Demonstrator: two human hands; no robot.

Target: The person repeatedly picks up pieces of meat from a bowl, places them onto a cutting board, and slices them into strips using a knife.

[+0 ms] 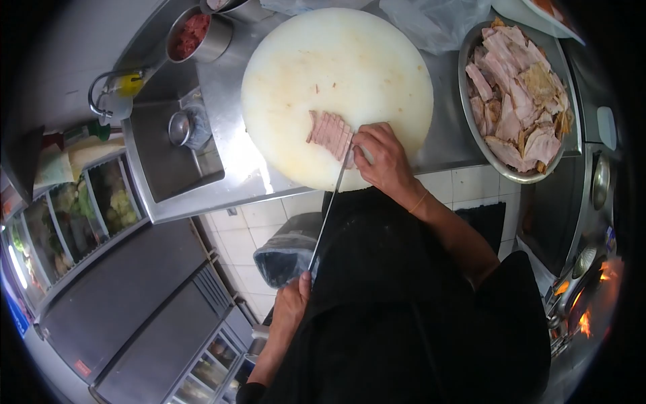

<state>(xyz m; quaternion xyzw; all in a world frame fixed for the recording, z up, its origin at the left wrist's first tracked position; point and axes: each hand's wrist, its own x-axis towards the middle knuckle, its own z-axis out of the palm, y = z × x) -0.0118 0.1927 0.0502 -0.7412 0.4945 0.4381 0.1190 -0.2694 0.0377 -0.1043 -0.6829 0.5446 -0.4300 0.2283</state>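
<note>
A large round white cutting board [336, 74] carries a small piece of cooked pinkish meat [328, 135], cut into several strips that lie side by side. My left hand [288, 313], low and off the board, is closed around the handle end of a long thin knife [328, 219]. The blade slants up over the board's near edge, its far end at the right side of the meat. With curled fingers, my right hand [382, 161] holds the meat's right end, right beside the blade. Its fingertips partly cover that end.
To the right, a metal tray [464, 111] is heaped with sliced cooked meat [518, 94]. A metal pot [219, 44] of red meat stands back left, near a sink [178, 182]. A lined bin [272, 269] is below the counter. Flames [585, 323] burn at lower right.
</note>
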